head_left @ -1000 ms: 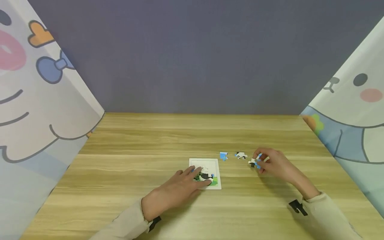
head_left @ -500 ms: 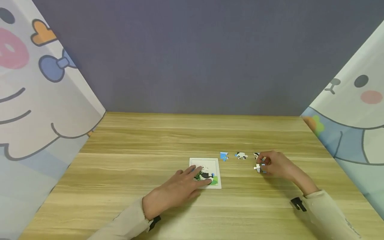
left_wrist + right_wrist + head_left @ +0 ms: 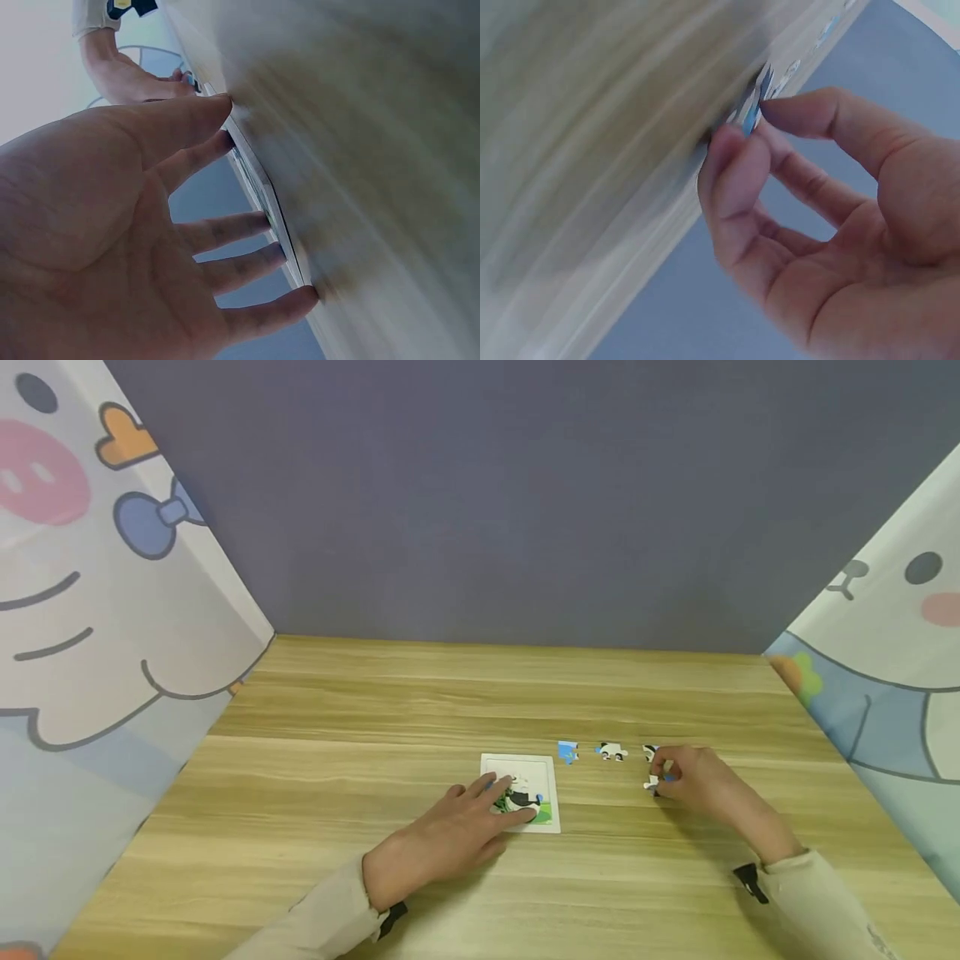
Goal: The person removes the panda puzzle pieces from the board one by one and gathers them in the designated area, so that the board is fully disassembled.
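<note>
In the head view my left hand rests with spread, nearly straight fingers on a small white-framed puzzle board. Part of a panda picture with green ground shows in the board; my fingers cover some of it. To the right, my right hand pinches a white, black and blue puzzle piece between thumb and fingers, close to the tabletop. The right wrist view shows the pinched puzzle piece edge-on at the fingertips. The left wrist view has my left fingertips along the board's edge.
Three loose pieces lie in a row beyond the board: a blue one, a panda-face one, and a black-and-white one partly behind my right hand. A grey panel rises behind the wooden table.
My right hand has drawn slightly toward me, turning the pinched puzzle piece. Another loose piece behind it has come into view. The left hand stays on the board, and the head view shifts a little.
</note>
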Demonstrator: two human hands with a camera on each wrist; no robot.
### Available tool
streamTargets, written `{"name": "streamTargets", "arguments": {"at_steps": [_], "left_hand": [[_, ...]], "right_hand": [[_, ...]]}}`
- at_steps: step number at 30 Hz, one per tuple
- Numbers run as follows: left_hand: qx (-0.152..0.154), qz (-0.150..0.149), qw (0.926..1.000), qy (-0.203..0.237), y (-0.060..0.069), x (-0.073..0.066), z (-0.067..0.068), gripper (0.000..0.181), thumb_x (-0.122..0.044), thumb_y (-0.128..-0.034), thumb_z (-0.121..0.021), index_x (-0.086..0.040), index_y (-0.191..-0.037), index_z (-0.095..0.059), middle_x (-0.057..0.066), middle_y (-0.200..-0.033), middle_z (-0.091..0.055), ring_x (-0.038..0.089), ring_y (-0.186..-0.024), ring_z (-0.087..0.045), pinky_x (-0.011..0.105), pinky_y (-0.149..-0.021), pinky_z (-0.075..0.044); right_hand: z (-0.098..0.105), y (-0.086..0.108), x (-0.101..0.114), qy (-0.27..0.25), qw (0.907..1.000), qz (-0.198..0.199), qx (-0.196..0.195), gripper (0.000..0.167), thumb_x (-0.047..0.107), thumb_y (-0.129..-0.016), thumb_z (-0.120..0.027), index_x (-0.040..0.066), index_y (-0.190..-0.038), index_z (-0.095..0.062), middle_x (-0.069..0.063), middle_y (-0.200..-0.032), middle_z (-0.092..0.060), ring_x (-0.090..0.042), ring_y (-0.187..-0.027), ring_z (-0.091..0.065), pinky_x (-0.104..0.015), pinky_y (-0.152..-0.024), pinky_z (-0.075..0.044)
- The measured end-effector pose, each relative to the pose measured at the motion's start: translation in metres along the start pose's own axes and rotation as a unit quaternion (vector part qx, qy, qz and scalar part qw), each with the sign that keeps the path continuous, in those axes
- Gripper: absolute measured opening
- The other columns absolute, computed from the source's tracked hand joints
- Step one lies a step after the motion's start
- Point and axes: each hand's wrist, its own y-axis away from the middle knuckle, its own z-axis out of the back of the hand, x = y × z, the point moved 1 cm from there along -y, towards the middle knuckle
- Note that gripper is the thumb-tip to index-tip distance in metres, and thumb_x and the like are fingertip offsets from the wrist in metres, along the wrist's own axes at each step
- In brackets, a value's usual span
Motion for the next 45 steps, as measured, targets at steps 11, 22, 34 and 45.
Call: {"name": "streamTargets", "arguments": {"at_steps": [11,22,34,45], "left_hand": [[-0.003,0.009,0.9980,0.062,0.004,0.002,-0.003,0.057,-0.037,-0.1007,-0.059,-0.037,-0.154,-0.037,0.012,-0.160,-0.029,0.035,-0.145,-0.031,0.054,-0.105,-0.041],[0.010,0.019,0.9956,0.091,0.016,0.013,-0.002,0.054,-0.049,-0.1012,-0.052,-0.034,-0.152,-0.042,0.012,-0.161,-0.029,0.034,-0.148,-0.026,0.056,-0.109,-0.036],[0.005,0.019,0.9983,0.055,0.016,0.010,0.003,0.054,-0.044,-0.0999,-0.057,-0.034,-0.151,-0.044,0.020,-0.158,-0.032,0.037,-0.143,-0.034,0.054,-0.107,-0.040],[0.022,0.033,0.9981,0.048,0.019,0.000,0.002,0.058,-0.046,-0.0992,-0.057,-0.032,-0.153,-0.040,0.015,-0.159,-0.032,0.040,-0.144,-0.032,0.058,-0.104,-0.042]], "right_hand": [[-0.006,0.004,0.012,0.068,0.9965,0.005,-0.048,0.009,0.001,-0.078,-0.068,0.008,-0.082,-0.064,-0.008,-0.081,-0.058,-0.020,-0.070,-0.049,-0.034,-0.056,-0.042],[-0.008,-0.006,0.056,0.052,0.9889,0.072,-0.119,0.018,-0.004,-0.078,-0.075,-0.001,-0.094,-0.067,-0.010,-0.081,-0.064,-0.018,-0.069,-0.058,-0.031,-0.057,-0.048],[-0.040,-0.038,0.128,0.026,0.9873,0.155,-0.025,0.016,0.003,-0.085,-0.073,0.004,-0.100,-0.069,-0.007,-0.092,-0.067,-0.017,-0.080,-0.062,-0.031,-0.067,-0.053],[-0.063,-0.048,0.145,0.009,0.9884,0.135,0.069,0.028,0.010,-0.089,-0.073,0.003,-0.116,-0.066,-0.002,-0.098,-0.061,-0.013,-0.082,-0.056,-0.030,-0.070,-0.051]]}}
